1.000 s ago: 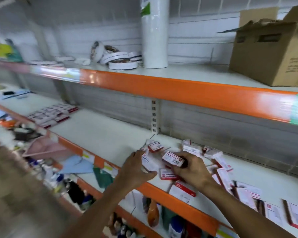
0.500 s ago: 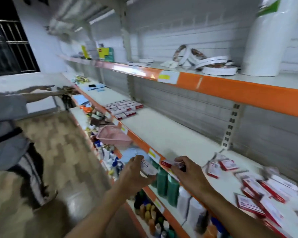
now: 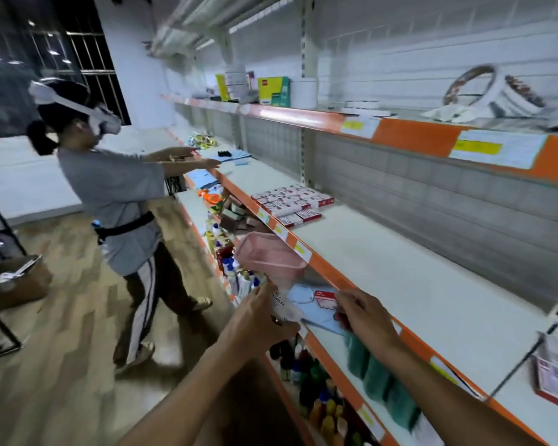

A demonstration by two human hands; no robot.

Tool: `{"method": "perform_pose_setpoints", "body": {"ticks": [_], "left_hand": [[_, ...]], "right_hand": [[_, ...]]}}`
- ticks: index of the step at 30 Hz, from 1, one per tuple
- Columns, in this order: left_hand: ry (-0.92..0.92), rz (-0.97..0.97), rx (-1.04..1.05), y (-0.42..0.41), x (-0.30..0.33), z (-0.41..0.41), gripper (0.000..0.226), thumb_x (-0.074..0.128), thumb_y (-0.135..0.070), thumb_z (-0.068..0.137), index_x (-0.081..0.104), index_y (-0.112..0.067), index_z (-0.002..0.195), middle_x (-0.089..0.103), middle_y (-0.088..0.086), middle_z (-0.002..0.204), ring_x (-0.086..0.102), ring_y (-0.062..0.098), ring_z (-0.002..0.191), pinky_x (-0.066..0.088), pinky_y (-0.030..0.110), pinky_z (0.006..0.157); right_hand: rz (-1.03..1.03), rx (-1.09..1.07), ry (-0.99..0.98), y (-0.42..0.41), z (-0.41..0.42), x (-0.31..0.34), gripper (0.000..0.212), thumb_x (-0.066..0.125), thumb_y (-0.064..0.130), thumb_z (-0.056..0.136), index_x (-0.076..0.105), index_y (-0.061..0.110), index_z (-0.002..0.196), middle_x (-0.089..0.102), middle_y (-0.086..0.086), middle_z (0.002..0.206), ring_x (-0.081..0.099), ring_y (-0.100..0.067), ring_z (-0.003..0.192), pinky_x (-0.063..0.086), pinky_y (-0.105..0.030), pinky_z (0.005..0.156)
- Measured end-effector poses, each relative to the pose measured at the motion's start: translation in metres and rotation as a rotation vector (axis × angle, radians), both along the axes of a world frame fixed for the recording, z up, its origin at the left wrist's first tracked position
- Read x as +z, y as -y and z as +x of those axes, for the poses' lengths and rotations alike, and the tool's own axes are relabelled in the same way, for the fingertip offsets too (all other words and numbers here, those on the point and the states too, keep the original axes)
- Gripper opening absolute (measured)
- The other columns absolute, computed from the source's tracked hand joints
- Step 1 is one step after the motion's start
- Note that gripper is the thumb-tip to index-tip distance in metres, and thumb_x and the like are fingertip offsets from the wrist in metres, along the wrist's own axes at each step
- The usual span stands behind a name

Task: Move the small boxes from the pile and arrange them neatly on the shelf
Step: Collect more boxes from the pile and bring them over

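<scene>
Two hands are in view, the left hand (image 3: 258, 320) and the right hand (image 3: 364, 317), and each holds one small box: a white box (image 3: 282, 305) in the left, a red-and-white box (image 3: 326, 299) in the right. One neat block of small boxes (image 3: 292, 201) lies on the middle shelf (image 3: 400, 268); its count is too blurred to give. One pink basket (image 3: 271, 257) sits below. One other person (image 3: 116, 194) stands at the shelving.
</scene>
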State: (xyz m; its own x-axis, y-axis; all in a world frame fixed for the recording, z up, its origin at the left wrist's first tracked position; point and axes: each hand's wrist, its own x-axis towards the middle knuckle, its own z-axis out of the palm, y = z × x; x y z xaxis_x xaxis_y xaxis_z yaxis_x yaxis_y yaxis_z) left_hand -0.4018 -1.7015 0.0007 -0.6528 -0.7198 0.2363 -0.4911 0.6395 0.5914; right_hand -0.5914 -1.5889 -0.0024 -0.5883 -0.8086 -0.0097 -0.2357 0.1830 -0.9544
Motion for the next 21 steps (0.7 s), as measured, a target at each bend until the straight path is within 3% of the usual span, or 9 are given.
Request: {"method": "perform_pose_setpoints", "body": {"ticks": [3, 6, 8, 12, 17, 21], "left_hand": [[0.003, -0.014, 0.014, 0.026, -0.001, 0.006, 0.071, 0.081, -0.045, 0.072, 0.044, -0.022, 0.128, 0.054, -0.006, 0.110, 0.058, 0.015, 0.098, 0.053, 0.026, 0.081], [-0.005, -0.030, 0.033, 0.054, -0.001, 0.005, 0.072, 0.080, -0.048, 0.072, 0.047, -0.018, 0.128, 0.056, 0.000, 0.115, 0.059, 0.019, 0.098, 0.055, 0.032, 0.081], [-0.010, -0.030, 0.029, 0.073, 0.000, -0.002, 0.072, 0.081, -0.046, 0.072, 0.047, -0.018, 0.129, 0.056, -0.001, 0.115, 0.058, 0.017, 0.099, 0.054, 0.030, 0.082], [0.002, -0.037, 0.001, 0.120, -0.008, -0.019, 0.078, 0.070, -0.064, 0.064, 0.047, -0.023, 0.126, 0.058, -0.003, 0.112, 0.059, 0.018, 0.097, 0.056, 0.038, 0.079], [-0.022, -0.069, -0.021, 0.177, -0.001, -0.050, 0.073, 0.070, -0.061, 0.066, 0.051, -0.018, 0.120, 0.058, -0.003, 0.111, 0.059, 0.017, 0.095, 0.057, 0.035, 0.079], [-0.031, -0.040, -0.038, 0.225, 0.009, -0.085, 0.108, 0.048, -0.096, 0.052, 0.049, -0.020, 0.129, 0.055, -0.005, 0.118, 0.060, 0.014, 0.098, 0.058, 0.031, 0.079]], "right_hand": [[-0.014, 0.005, 0.146, 0.031, 0.002, 0.000, 0.035, 0.053, 0.031, 0.099, 0.067, 0.000, 0.092, 0.065, -0.012, 0.069, 0.056, -0.012, 0.052, 0.045, -0.022, 0.050], [-0.010, 0.008, 0.190, 0.061, 0.000, 0.002, 0.038, 0.053, 0.035, 0.100, 0.070, 0.002, 0.093, 0.064, -0.013, 0.068, 0.053, -0.012, 0.048, 0.042, -0.021, 0.045], [0.000, 0.025, 0.182, 0.082, -0.005, 0.002, 0.042, 0.052, 0.041, 0.099, 0.072, 0.005, 0.095, 0.066, -0.014, 0.065, 0.053, -0.014, 0.047, 0.043, -0.023, 0.047], [0.022, 0.020, 0.155, 0.126, -0.023, 0.001, 0.048, 0.050, 0.050, 0.098, 0.073, 0.009, 0.093, 0.070, -0.017, 0.065, 0.059, -0.019, 0.050, 0.047, -0.026, 0.049], [-0.014, 0.012, 0.212, 0.185, -0.055, 0.002, 0.050, 0.053, 0.049, 0.096, 0.074, 0.004, 0.090, 0.070, -0.023, 0.067, 0.060, -0.025, 0.052, 0.048, -0.029, 0.052], [-0.027, 0.007, 0.247, 0.232, -0.088, 0.011, 0.047, 0.054, 0.044, 0.098, 0.073, 0.001, 0.092, 0.070, -0.027, 0.072, 0.062, -0.026, 0.053, 0.051, -0.029, 0.053]]}}
